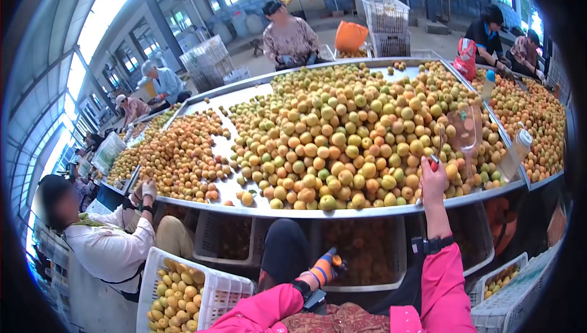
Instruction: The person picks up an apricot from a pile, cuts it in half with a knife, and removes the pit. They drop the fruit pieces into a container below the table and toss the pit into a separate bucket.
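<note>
My left hand [323, 268], in an orange and grey striped glove, is low in front of my lap, above a crate under the table. Its fingers are closed around an apricot [336, 260], of which a small orange part shows. Bare and raised at the table's near edge, my right hand [433, 180] is closed on a slim knife [435, 163] with red on its handle; the blade points up and away. Beyond it lies a big heap of yellow-orange apricots [342, 143] on the metal-rimmed table [287, 211].
A clear scoop [466, 130] rests on the heap; a clear bottle [515, 153] stands at the right divider. White crates [208, 296] flank me, and a crate [394, 259] sits below the table. A person [110, 241] works at left; a person [290, 36] sits opposite.
</note>
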Available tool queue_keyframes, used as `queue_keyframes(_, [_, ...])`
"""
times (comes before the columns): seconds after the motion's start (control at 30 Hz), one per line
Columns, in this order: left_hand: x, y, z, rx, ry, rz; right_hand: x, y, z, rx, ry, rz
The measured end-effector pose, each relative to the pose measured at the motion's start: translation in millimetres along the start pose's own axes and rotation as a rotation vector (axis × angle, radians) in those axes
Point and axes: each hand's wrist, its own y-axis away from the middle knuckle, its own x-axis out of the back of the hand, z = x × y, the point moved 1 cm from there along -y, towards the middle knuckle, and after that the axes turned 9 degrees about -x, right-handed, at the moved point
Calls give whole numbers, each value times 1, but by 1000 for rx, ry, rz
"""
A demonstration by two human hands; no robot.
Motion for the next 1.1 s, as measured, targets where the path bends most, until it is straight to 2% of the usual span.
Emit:
queue_keyframes(0.17, [6,-14,-2,-181,-131,88,-1,-1,-4,16,-40,-5])
queue_keyframes(0.23, [12,-17,-3,-182,-129,95,-1,0,-6,17,-41,-10])
queue_keyframes(0.3, [14,-15,-2,-129,-188,-26,-2,2,-9,29,-56,-5])
queue_keyframes(0.43, [14,-9,-6,-176,-209,-13,1,1,-10,15,-65,-15])
queue_keyframes(0.6, [12,-1,-3,-165,-170,-158,6,1,-11,34,-81,-42])
queue_keyframes(0.83, [1,10,-3,-209,-215,-128,5,6,-21,27,-83,-34])
queue_keyframes(0.9, [-10,19,5,-159,-216,-298,5,5,-19,53,-68,-14])
queue_keyframes(1.0, [-37,25,21,-385,-327,-409,5,7,-23,46,-12,18])
queue_keyframes(1.03, [-67,58,30,-498,-408,-525,4,8,-25,59,-48,8])
queue_keyframes(1.07, [-97,93,31,-688,-427,-400,5,10,-26,90,-14,11])
queue_keyframes(1.1, [-101,87,38,-771,-366,-428,8,6,-21,100,24,13])
